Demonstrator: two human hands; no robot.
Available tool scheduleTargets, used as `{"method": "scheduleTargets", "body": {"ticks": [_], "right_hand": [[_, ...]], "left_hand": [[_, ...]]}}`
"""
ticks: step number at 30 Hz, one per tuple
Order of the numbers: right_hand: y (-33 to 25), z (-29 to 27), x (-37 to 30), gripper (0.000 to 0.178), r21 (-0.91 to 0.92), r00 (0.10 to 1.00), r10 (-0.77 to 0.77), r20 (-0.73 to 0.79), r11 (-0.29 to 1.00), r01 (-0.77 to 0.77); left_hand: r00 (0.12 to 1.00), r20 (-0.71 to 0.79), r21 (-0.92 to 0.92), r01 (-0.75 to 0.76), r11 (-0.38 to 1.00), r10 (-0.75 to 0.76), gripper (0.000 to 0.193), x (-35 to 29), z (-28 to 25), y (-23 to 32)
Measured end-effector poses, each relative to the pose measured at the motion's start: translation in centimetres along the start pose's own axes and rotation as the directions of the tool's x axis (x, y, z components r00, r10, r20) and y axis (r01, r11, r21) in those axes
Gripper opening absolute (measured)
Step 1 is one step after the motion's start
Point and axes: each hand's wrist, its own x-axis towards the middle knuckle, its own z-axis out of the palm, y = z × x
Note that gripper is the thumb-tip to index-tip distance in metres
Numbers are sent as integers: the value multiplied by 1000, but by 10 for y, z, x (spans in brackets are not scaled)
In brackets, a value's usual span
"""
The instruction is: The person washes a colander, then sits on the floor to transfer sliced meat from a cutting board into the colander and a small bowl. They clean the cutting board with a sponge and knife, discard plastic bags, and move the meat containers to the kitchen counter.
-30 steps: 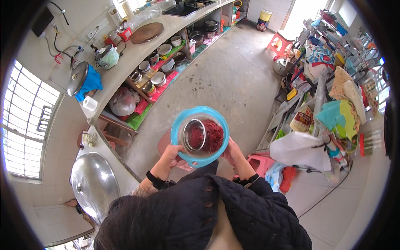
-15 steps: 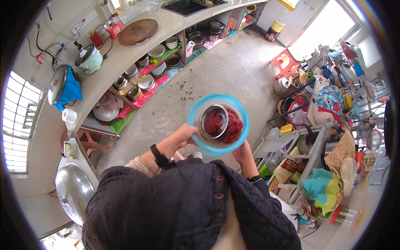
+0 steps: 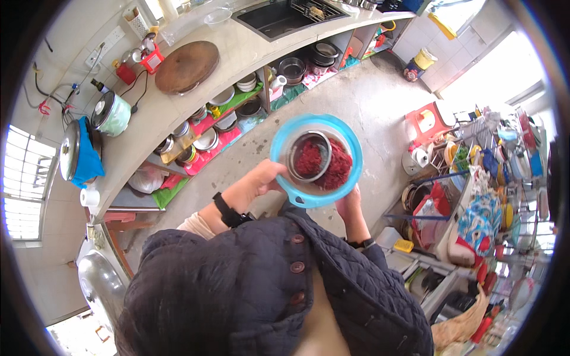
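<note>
I carry a light-blue plastic basin (image 3: 356,145) in front of me, above the floor. My left hand (image 3: 268,176) closes around its left rim, while my right hand (image 3: 350,207) grips the lower right side, its fingers partly hidden beneath. Inside the basin a small steel bowl (image 3: 326,144) rests toward the left. Dark red, shredded or minced food (image 3: 338,169) lies in the basin beside the bowl, and more of it is in the bowl. I cannot tell exactly what the food is.
A curved counter (image 3: 237,53) holds a round wooden chopping board (image 3: 189,66), a green rice cooker (image 3: 111,113) and a dark sink (image 3: 267,24). Pots fill the shelves below. On the right stand a red stool (image 3: 428,121) and a crowded rack (image 3: 457,178).
The counter and sink show nearer and the cluttered rack has shifted right and down as I move forward. Both hands keep their hold on the basin.
</note>
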Motion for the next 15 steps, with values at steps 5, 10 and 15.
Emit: {"method": "scheduleTargets", "body": {"ticks": [5,10,15], "right_hand": [[-26,41,143,37,-135,989,149,6,980,-147],[-38,100,245,36,-231,977,215,11,951,-207],[-41,139,338,39,-344,963,235,130,922,-179]], "left_hand": [[993,-103,-11,-51,999,49,36,48,-23,95],[963,-250,-104,-129,986,99,33,84,-55,155],[941,-300,-142,-206,968,156,40,141,-97,209]]}}
